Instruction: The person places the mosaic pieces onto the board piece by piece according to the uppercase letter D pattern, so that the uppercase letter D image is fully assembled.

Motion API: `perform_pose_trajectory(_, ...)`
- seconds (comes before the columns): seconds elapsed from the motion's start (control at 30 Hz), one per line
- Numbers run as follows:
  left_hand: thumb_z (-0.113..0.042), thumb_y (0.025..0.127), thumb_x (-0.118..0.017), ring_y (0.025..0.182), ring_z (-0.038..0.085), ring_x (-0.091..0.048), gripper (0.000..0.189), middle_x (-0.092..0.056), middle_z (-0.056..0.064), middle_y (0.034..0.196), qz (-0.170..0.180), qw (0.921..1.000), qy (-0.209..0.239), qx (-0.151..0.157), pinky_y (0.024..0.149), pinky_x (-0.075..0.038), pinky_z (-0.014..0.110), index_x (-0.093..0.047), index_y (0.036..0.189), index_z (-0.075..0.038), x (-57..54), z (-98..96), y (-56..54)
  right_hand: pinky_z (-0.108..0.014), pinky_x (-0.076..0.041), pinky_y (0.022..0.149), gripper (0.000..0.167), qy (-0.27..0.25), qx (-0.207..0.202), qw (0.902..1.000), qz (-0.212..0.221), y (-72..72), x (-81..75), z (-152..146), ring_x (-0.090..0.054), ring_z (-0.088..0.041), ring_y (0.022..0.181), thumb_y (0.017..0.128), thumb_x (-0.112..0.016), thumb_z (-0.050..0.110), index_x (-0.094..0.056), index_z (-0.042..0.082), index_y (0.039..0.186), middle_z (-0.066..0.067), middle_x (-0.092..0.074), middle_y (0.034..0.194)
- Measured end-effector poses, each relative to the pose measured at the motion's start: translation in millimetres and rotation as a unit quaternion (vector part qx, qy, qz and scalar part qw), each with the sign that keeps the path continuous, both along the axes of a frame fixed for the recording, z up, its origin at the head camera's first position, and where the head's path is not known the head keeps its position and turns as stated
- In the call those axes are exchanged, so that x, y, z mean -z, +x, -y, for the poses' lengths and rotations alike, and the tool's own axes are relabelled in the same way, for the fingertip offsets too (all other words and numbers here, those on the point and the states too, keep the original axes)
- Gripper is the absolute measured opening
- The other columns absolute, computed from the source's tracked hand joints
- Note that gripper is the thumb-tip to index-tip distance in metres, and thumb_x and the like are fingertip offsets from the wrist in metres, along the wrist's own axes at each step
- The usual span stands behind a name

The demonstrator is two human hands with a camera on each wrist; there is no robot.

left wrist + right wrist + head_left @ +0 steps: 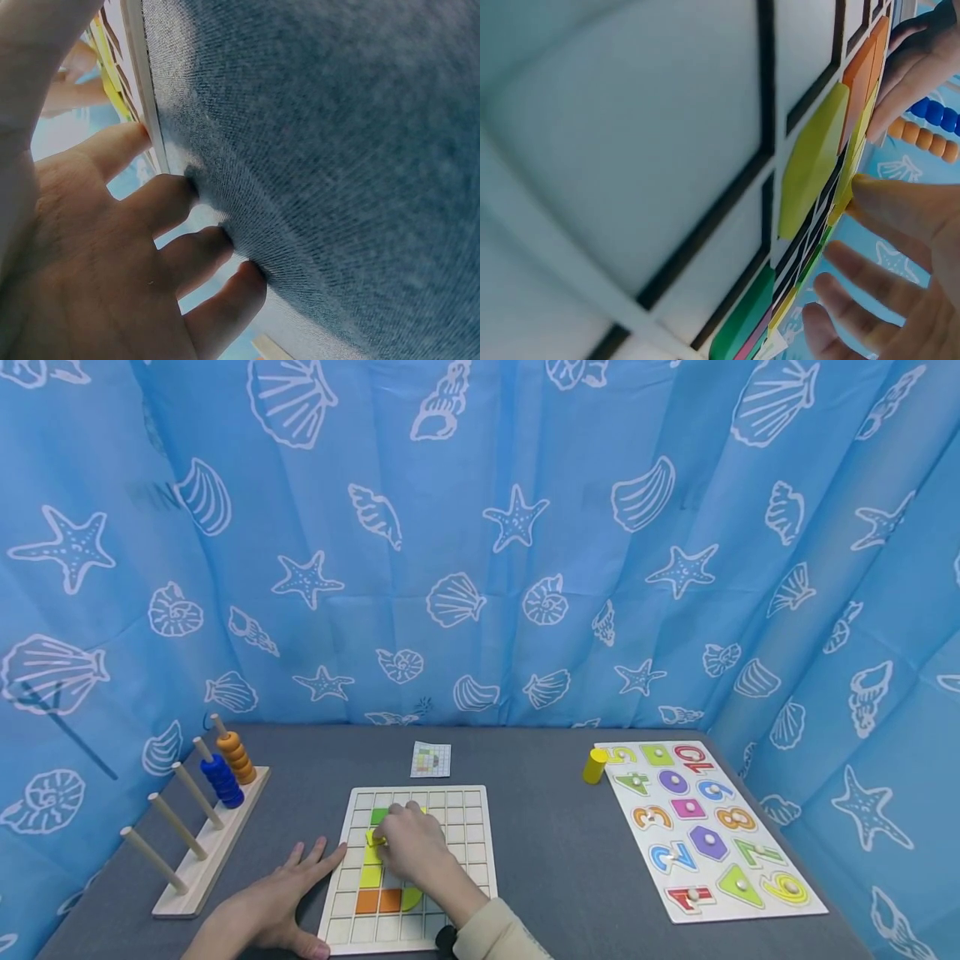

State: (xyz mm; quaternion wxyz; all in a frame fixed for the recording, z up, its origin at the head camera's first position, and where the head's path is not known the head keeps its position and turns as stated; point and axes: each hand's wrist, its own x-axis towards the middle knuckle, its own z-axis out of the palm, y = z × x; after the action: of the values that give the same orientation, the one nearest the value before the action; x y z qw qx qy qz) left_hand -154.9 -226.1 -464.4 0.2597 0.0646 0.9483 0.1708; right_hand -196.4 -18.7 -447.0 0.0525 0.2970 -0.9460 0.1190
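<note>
A white grid board [468, 864] lies on the grey table, with yellow tiles [371, 877], orange tiles [378, 901] and a green tile [379, 816] in its cells. Over its left part, my right hand [416, 843] pinches a small yellow tile [374, 838] between thumb and index finger. That tile looks slightly tilted in the head view. In the right wrist view a rounded yellow-green piece [814, 161] sits near the hand. My left hand [281, 893] rests spread on the table, its index finger and thumb touching the board's left edge; its palm [90, 255] holds nothing.
Behind the board lies a small printed pattern card [431, 760]. A wooden peg stand [213, 843] with blue and orange beads is at left. On the right are a yellow cylinder [595, 766] and a number puzzle board [712, 827]. A blue shell-patterned curtain [480, 543] hangs behind.
</note>
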Motion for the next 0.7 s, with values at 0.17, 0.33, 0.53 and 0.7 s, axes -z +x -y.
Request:
perform_pose_trajectory(0.17, -0.057, 0.056, -0.094, 0.148, 0.067, -0.014, 0.129, -0.024, 0.031, 0.166, 0.001, 1.0, 0.003, 0.001, 0.102, -0.026, 0.087, -0.031, 0.161, -0.018, 0.3, 0.6, -0.5, -0.018, -0.042, 0.058, 0.012, 0.005, -0.026, 0.9997, 0.002, -0.8, -1.5, -0.9, -0.056, -0.007, 0.079, 0.087, -0.078, 0.019, -0.083, 0.026, 0.095, 0.009, -0.074, 0.095)
perform_pose_trajectory(0.33, -0.057, 0.056, -0.094, 0.148, 0.067, -0.013, 0.128, -0.024, 0.031, 0.165, 0.001, 1.0, 0.003, 0.003, 0.101, -0.027, 0.087, -0.031, 0.161, -0.018, 1.1, 2.0, -0.4, -0.017, -0.042, 0.059, 0.016, 0.017, -0.035, 0.999, 0.02, -1.0, -2.5, -1.6, -0.057, -0.006, 0.082, 0.086, -0.079, 0.019, -0.083, 0.027, 0.099, 0.012, -0.077, 0.1)
perform_pose_trajectory(0.53, -0.058, 0.057, -0.093, 0.148, 0.067, -0.013, 0.129, -0.023, 0.031, 0.166, 0.003, 1.0, 0.008, 0.004, 0.101, -0.026, 0.088, -0.03, 0.161, -0.018, -0.5, 1.8, -0.6, -0.027, -0.056, 0.078, 0.029, 0.061, -0.048, 0.9966, 0.027, -1.0, -4.0, -0.8, -0.063, -0.012, 0.109, 0.09, -0.076, 0.026, -0.077, 0.033, 0.118, 0.011, -0.071, 0.128)
perform_pose_trajectory(0.7, -0.057, 0.056, -0.093, 0.148, 0.067, -0.013, 0.129, -0.022, 0.03, 0.166, 0.002, 1.0, 0.009, 0.003, 0.101, -0.026, 0.088, -0.029, 0.162, -0.018, -1.7, 0.7, -0.6, -0.041, -0.056, 0.099, 0.036, 0.118, -0.068, 0.9894, 0.052, -0.8, -4.0, 0.0, -0.055, -0.016, 0.134, 0.097, -0.068, 0.035, -0.068, 0.038, 0.132, 0.015, -0.058, 0.148)
